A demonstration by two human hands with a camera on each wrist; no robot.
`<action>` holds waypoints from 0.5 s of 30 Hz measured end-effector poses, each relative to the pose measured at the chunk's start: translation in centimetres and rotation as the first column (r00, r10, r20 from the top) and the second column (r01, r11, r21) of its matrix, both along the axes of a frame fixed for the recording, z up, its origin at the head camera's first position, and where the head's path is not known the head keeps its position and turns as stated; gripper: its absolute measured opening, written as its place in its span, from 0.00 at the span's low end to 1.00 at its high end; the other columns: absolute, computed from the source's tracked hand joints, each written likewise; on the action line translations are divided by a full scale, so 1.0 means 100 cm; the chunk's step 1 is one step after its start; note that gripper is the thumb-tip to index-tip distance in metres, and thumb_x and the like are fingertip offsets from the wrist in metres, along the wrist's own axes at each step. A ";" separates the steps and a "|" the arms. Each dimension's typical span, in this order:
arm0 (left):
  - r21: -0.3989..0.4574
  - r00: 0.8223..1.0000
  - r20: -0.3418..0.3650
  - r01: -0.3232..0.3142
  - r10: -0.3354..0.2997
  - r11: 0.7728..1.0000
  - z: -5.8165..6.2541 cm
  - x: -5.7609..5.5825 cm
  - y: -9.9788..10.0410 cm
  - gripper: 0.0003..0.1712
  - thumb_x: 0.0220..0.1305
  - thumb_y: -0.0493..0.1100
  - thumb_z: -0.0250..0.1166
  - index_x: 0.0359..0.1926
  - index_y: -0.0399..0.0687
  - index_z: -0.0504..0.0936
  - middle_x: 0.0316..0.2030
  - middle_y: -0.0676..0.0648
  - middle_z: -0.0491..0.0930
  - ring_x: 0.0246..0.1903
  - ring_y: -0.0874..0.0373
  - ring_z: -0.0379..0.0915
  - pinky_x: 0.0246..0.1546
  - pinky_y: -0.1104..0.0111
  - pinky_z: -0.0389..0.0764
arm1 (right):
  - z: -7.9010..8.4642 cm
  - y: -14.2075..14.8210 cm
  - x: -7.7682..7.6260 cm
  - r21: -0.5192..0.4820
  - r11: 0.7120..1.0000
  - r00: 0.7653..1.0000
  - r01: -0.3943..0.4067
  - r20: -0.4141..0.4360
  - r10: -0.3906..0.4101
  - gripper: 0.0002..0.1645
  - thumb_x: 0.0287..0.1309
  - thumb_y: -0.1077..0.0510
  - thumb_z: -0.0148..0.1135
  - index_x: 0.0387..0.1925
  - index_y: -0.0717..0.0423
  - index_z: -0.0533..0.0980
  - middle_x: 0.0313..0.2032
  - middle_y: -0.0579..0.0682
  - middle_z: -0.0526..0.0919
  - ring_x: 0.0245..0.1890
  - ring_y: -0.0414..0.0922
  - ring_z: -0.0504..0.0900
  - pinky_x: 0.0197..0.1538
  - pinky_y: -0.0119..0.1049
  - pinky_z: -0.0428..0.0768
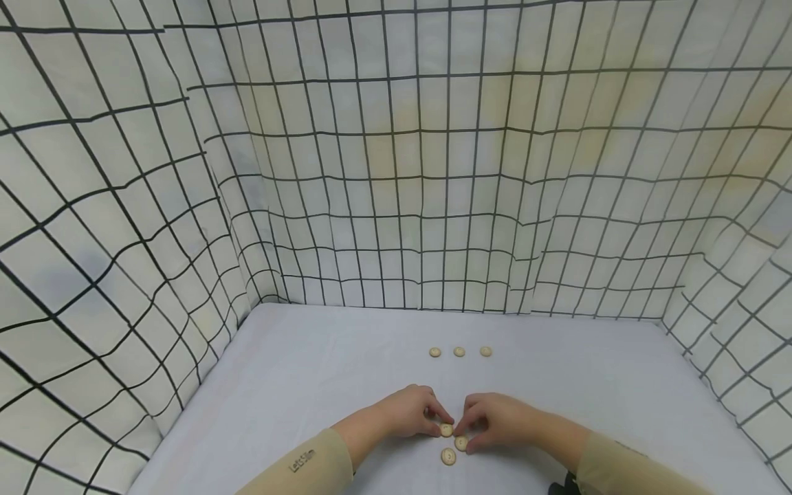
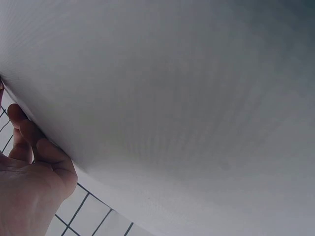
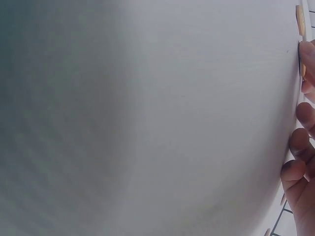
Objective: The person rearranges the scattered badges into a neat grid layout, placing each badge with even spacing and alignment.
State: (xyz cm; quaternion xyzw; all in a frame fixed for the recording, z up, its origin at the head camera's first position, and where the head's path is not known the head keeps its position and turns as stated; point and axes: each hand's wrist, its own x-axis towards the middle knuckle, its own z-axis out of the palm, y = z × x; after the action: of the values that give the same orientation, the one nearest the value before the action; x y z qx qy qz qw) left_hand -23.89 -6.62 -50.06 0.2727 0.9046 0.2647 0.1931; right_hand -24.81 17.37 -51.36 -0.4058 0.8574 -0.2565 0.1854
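Observation:
Near the front of the table, my left hand [image 1: 411,411] pinches a round pale wooden button [image 1: 447,430] between thumb and index finger. Just right of it and slightly nearer, my right hand [image 1: 504,421] has its thumb and index finger on opposite edges of a second wooden button [image 1: 460,443]. A third button [image 1: 448,456] lies on the cloth in front of these two. In the left wrist view only the curled fingers of the left hand [image 2: 37,172] show, its button hidden. The right wrist view catches a button [image 3: 303,70] under the thumb.
Farther back, three more wooden buttons, left [image 1: 435,352], middle [image 1: 459,351] and right [image 1: 485,351], lie in a row on the white-covered table [image 1: 322,344]. White walls with a dark grid [image 1: 402,158] enclose the back and sides.

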 end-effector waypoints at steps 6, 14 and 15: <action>0.003 1.000 0.008 0.002 -0.002 1.000 0.000 0.000 0.000 0.14 0.56 0.44 0.74 0.43 0.67 0.89 0.33 0.62 0.73 0.34 0.69 0.67 0.38 0.73 0.71 | 0.000 0.000 -0.001 0.016 1.000 1.000 -0.008 -0.003 0.008 0.14 0.50 0.43 0.75 0.42 0.32 0.86 0.33 0.29 0.74 0.31 0.29 0.69 0.36 0.26 0.69; -0.003 1.000 -0.006 0.008 -0.008 1.000 0.000 0.000 0.000 0.14 0.56 0.45 0.74 0.44 0.67 0.89 0.33 0.63 0.74 0.34 0.70 0.67 0.38 0.73 0.71 | 0.000 -0.001 0.000 0.015 1.000 1.000 -0.008 0.010 0.008 0.15 0.50 0.43 0.75 0.42 0.32 0.86 0.33 0.29 0.74 0.31 0.29 0.69 0.36 0.26 0.69; -0.003 1.000 -0.008 0.008 -0.008 1.000 0.000 0.000 0.000 0.14 0.56 0.44 0.74 0.44 0.67 0.89 0.33 0.63 0.74 0.34 0.70 0.67 0.38 0.73 0.71 | 0.000 0.000 -0.001 0.015 1.000 1.000 -0.008 0.010 0.008 0.15 0.50 0.43 0.75 0.42 0.32 0.86 0.33 0.29 0.74 0.31 0.29 0.69 0.36 0.26 0.69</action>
State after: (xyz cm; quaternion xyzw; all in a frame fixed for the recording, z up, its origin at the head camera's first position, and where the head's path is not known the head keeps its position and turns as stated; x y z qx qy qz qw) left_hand -23.89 -6.63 -50.05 0.2774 0.9045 0.2616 0.1910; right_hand -24.87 17.33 -51.34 -0.4066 0.8568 -0.2511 0.1939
